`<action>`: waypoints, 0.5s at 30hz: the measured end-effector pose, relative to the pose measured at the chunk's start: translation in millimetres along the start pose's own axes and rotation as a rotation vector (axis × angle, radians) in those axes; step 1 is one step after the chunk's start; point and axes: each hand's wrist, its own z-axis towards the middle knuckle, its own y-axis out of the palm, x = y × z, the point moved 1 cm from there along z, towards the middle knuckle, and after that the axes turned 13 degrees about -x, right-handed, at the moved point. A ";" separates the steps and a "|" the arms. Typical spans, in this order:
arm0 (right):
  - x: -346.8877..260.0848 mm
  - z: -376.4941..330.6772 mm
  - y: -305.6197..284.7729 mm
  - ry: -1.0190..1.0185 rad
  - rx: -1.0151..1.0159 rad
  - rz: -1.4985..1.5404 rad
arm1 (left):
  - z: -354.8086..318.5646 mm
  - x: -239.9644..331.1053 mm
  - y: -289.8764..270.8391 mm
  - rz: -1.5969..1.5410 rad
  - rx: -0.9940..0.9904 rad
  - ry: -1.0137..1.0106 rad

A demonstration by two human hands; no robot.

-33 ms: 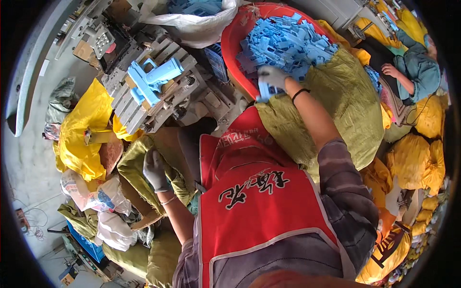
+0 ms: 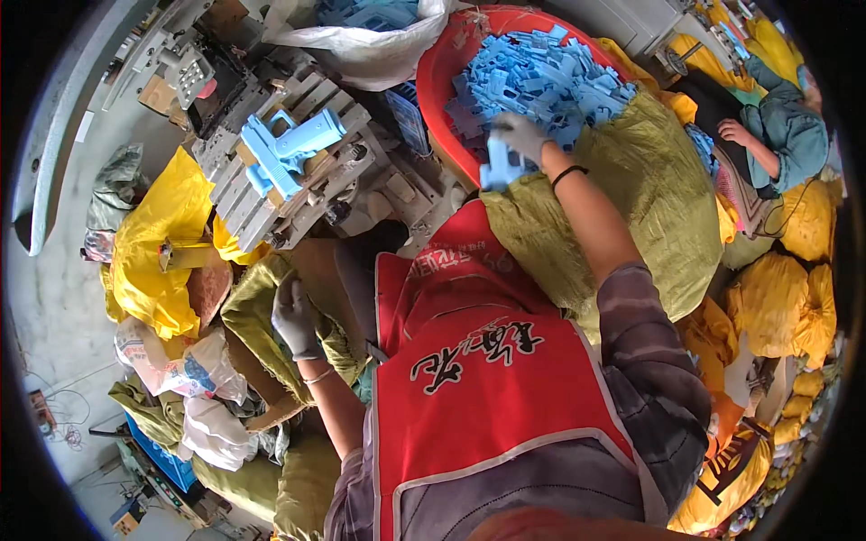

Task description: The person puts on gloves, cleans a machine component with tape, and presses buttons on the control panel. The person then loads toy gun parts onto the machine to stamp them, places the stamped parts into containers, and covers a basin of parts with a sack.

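Note:
In my right hand [image 2: 521,137], in a grey glove, a light-blue plastic toy pistol piece [image 2: 502,171] is pinched near the rim of a red tub [image 2: 433,86]. Fingers there are slightly smeared by motion. Similar blue toy pistol pieces [image 2: 541,77] are heaped in the tub. My left hand [image 2: 296,320], also gloved, rests over an olive-green sack [image 2: 248,302] with its fingers loosely extended and nothing visible in them. A larger blue toy pistol [image 2: 289,149] lies on the slatted metal bed of a machine [image 2: 239,194] ahead on the left.
A full olive woven sack [image 2: 631,198] bulges against the tub under my right forearm. A white sack [image 2: 361,54] with blue parts stands at the back. Yellow bags [image 2: 158,243] lie left, orange bags [image 2: 771,302] right. Another person's hand [image 2: 735,132] shows at far right.
My right hand has shifted slightly right and towards me, and the blue piece has turned to show more of its side. My left hand has moved very slightly.

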 end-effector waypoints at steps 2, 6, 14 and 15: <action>-5.6 -6.1 -29.6 -0.305 0.383 -0.030 | 0.0 21.6 12.5 0.001 -0.056 0.083; -101.1 -53.7 -36.4 -0.424 0.477 0.156 | -1.1 53.5 37.6 0.063 -0.214 0.230; -191.4 -125.3 81.6 -0.576 -0.114 0.327 | -3.3 137.6 100.9 -0.613 -0.653 0.258; -199.9 -136.6 86.1 -0.659 0.112 0.091 | -2.8 139.7 97.3 -0.441 -0.602 0.281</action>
